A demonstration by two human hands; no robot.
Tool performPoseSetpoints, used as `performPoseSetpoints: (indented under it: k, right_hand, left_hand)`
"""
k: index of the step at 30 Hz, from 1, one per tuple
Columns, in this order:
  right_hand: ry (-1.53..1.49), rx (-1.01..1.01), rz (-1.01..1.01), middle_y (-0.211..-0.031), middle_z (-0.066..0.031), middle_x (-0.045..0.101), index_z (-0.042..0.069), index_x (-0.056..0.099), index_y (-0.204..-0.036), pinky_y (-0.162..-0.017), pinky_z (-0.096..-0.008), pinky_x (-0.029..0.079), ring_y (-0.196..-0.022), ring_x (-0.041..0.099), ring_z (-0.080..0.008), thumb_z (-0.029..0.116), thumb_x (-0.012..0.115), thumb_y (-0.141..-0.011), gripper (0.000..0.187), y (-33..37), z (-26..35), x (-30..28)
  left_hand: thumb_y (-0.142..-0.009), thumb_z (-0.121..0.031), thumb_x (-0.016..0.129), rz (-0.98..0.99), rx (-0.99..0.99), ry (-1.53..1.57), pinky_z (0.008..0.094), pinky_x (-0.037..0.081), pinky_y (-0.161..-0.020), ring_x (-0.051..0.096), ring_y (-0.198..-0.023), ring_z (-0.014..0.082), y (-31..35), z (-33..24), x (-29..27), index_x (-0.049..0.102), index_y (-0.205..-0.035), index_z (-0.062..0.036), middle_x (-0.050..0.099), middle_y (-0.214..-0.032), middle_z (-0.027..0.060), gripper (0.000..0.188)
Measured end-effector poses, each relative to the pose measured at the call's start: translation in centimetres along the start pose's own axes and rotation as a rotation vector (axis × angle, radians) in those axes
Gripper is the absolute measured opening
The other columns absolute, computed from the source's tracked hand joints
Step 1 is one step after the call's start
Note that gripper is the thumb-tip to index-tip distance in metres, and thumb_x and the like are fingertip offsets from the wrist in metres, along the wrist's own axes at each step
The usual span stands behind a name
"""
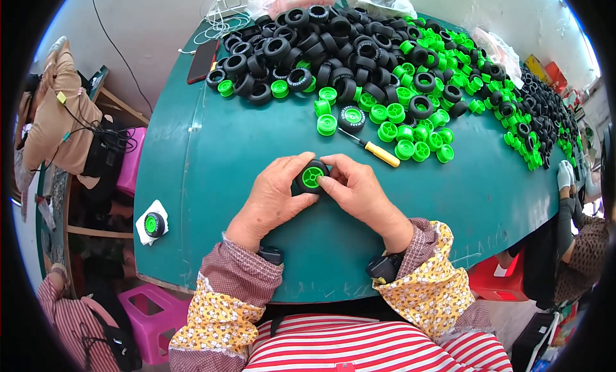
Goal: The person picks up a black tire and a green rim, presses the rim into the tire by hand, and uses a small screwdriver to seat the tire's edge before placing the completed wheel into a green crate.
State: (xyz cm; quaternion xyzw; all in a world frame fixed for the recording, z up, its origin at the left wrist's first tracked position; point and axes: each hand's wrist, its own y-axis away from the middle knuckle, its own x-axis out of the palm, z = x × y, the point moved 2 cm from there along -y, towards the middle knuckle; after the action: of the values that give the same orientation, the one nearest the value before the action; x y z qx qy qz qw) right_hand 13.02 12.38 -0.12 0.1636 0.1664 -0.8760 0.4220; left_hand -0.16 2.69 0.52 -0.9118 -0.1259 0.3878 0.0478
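Green tabletop (237,131), wheel (312,176) between hands (274,187)

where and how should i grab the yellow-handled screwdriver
Probably around the middle of its yellow handle, from the near side with the right hand. The handle is thicker than the metal shaft and slants with its butt end toward the near right; green wheel rims crowd its far side, while bare teal tabletop lies on the near side.

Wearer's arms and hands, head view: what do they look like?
Left hand and right hand: bare, no gloves. Loose sleeves: finely patterned brownish cuffs, then yellow with white flowers. A boxy black device at each wrist; no cables visible on either.
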Motion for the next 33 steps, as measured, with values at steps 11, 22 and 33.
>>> performPoseSetpoints:
  k: [11, 22, 33]
  right_hand:
    - [-0.162, 0.05, -0.069, -0.06, -0.0101, 0.058, 0.002, 0.051, -0.082, -0.049, -0.0296, 0.045, -0.056, 0.06, -0.019, 0.018, 0.062, -0.081, 0.02, -0.4, 0.5, 0.6]
    - [0.408, -0.194, 0.066, -0.06, -0.0137, 0.057, 0.006, 0.053, -0.077, -0.05, -0.0431, 0.044, -0.056, 0.057, -0.0337, 0.032, 0.055, -0.082, 0.027, 0.1, 0.8, 0.0]
    - [0.337, -0.176, 0.02, -0.06, -0.013, 0.057, 0.006, 0.052, -0.076, -0.05, -0.043, 0.044, -0.056, 0.057, -0.0332, 0.032, 0.057, -0.081, 0.027, 0.1, 0.3, -0.2]
  left_hand:
    - [-0.075, -0.005, 0.065, 0.013, -0.365, 0.917, 0.0209, 0.047, -0.069, 0.055, -0.076, 0.0097, -0.2, 0.2, 0.1, 0.044, -0.121, -0.004, 0.055, -0.09, 0.0038, 0.051]
    - [-0.071, 0.001, 0.058, 0.1, -0.054, 0.472, 0.0286, 0.047, -0.072, 0.056, -0.079, 0.0168, -0.2, 0.1, 0.7, 0.047, -0.112, -0.0073, 0.058, -0.09, 0.0083, 0.044]
    - [-0.072, 0.0, 0.059, 0.097, -0.151, 0.485, 0.0254, 0.046, -0.065, 0.053, -0.074, 0.0126, -0.3, -0.4, 1.2, 0.047, -0.108, -0.0054, 0.054, -0.085, 0.0053, 0.038]
